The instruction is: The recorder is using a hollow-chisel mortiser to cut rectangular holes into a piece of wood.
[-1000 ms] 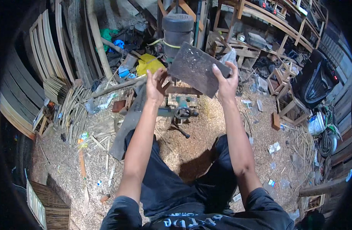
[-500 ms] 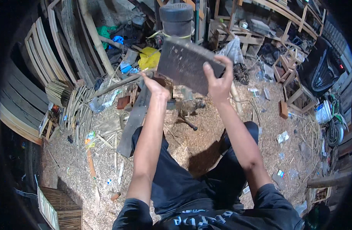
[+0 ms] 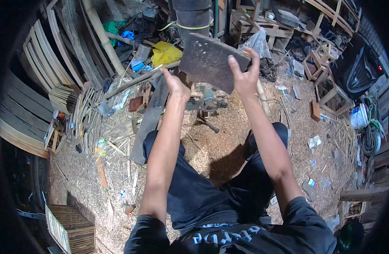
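Note:
A dark, flat rectangular board (image 3: 209, 61) with pale flecks is raised, tilted, above a green metal machine (image 3: 208, 99) with a round wheel and a handle. My right hand (image 3: 245, 76) grips the board at its right end, thumb on the near face and fingers over the edge. My left hand (image 3: 176, 84) is open just below and left of the board's left end, thumb stretched out; some of its fingers are shadowed, and I cannot tell whether they touch the board. A large dark cylindrical housing (image 3: 191, 17) stands behind the board.
Between my knees lies a wood-shaving floor (image 3: 205, 156). A long plank (image 3: 145, 135) slopes beside my left leg. Planks (image 3: 46, 59) lean at the left, with stick piles (image 3: 84, 114) below. Wooden frames (image 3: 330, 99) and a black motorbike seat (image 3: 355, 72) stand at the right. A yellow sack (image 3: 165, 55) lies behind.
The board in my right hand has moved up and a little left. My left hand has shifted slightly right, its fingers tipping lower under the board. The view has shifted too.

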A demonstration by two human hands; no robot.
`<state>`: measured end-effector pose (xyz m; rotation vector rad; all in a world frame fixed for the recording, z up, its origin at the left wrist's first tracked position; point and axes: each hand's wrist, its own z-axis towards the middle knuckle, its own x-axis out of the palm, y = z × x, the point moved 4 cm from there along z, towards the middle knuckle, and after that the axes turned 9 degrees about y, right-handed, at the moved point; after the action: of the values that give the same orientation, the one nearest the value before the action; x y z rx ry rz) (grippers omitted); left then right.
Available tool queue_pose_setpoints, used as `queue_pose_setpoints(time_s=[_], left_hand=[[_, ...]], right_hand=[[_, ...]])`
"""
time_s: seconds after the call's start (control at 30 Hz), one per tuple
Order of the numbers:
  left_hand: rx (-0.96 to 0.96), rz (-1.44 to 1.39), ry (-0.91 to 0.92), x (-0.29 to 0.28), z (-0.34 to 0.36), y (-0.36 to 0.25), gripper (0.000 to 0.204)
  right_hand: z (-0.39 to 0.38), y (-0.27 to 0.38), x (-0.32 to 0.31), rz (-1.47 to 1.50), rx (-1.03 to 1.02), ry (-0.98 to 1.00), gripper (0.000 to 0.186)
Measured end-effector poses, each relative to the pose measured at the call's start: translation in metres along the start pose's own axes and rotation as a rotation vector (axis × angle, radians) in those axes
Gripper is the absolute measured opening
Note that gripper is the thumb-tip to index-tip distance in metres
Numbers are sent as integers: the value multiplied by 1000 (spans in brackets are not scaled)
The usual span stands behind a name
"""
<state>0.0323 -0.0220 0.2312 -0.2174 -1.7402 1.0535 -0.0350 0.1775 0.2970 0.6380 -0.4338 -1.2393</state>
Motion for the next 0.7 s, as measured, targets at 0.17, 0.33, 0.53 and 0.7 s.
queue_pose_setpoints(time_s=[0.17, 0.33, 0.53, 0.7], left_hand=[[153, 395, 130, -9, 13, -23, 98], [397, 648, 495, 22, -9, -16, 79], [-50, 47, 270, 7, -1, 4, 64], [34, 88, 314, 10, 10, 4, 56]], right_hand=[[18, -34, -33, 633, 905, 180, 47], [-16, -47, -40, 667, 1206, 301, 40], [0, -33, -26, 972, 1020, 386, 69], [-4, -23, -22, 832, 786, 380, 56]])
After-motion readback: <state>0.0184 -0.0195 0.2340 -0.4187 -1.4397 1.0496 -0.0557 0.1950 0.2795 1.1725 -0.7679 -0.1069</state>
